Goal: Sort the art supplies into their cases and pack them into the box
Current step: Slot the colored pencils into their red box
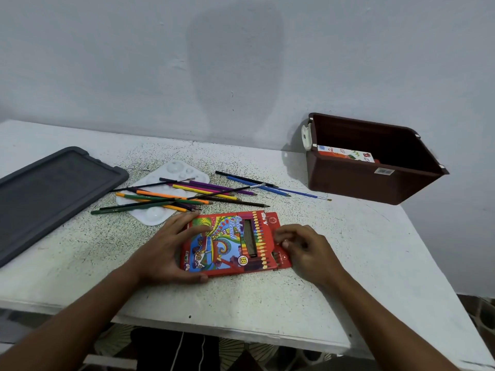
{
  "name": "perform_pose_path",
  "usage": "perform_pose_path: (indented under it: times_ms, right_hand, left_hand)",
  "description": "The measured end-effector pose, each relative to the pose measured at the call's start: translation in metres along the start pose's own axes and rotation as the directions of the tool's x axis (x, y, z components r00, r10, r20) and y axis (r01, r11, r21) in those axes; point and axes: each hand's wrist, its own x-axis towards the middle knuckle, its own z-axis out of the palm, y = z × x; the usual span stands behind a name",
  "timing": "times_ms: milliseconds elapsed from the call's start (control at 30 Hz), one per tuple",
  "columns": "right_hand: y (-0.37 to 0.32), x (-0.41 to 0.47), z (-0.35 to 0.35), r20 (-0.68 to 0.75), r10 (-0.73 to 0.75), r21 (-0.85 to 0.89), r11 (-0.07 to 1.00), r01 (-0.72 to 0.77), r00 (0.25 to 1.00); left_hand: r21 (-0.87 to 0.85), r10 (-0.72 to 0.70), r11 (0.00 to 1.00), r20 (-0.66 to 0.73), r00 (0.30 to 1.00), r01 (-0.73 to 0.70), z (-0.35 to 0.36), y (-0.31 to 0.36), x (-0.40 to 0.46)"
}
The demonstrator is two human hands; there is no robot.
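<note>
A red colour-pencil case [230, 243] lies flat on the white table [348, 250] in front of me. My left hand [171, 247] grips its left end, thumb on the near edge and fingers on top. My right hand [302, 247] pinches the open flap at its right end. Several loose colour pencils [176, 198] and thin paintbrushes [267, 184] lie scattered behind the case, partly over a white paint palette [160, 210]. A brown plastic box [369, 180] stands at the back right with a printed carton [345, 153] inside.
A dark grey lid [51, 194] lies flat at the left of the table. A pale wall [241, 62] rises right behind the table. The table's near edge runs just below my forearms, and its right edge falls away beside the box.
</note>
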Motion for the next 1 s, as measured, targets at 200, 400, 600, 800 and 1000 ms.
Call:
perform_pose_path:
  times_ms: [200, 400, 600, 800, 1000]
  right_hand:
    - [-0.004, 0.046, -0.003, -0.126, -0.079, -0.448, 0.894, 0.014, 0.989]
    - [-0.002, 0.094, 0.004, -0.037, -0.026, -0.676, 0.737, -0.006, 0.999]
    - [0.0, 0.099, 0.007, -0.122, -0.006, -0.688, 0.721, -0.08, 0.992]
    - [0.012, 0.091, 0.006, -0.165, -0.049, -0.664, 0.744, -0.074, 0.985]
    - [0.017, 0.084, 0.0, -0.208, -0.048, -0.626, 0.774, -0.096, 0.977]
  left_hand:
    - [-0.009, -0.016, 1.0, 0.014, 1.0, 0.016, -0.001, 0.001, -0.001]
    - [-0.004, -0.018, 1.0, 0.004, 1.0, 0.018, 0.0, -0.001, -0.002]
    - [0.01, -0.001, 1.0, -0.01, 1.0, 0.001, 0.001, 0.001, -0.001]
    - [0.029, 0.007, 1.0, -0.012, 1.0, -0.007, 0.0, 0.004, -0.001]
    - [0.02, 0.002, 1.0, -0.007, 1.0, -0.002, 0.0, 0.004, 0.0]
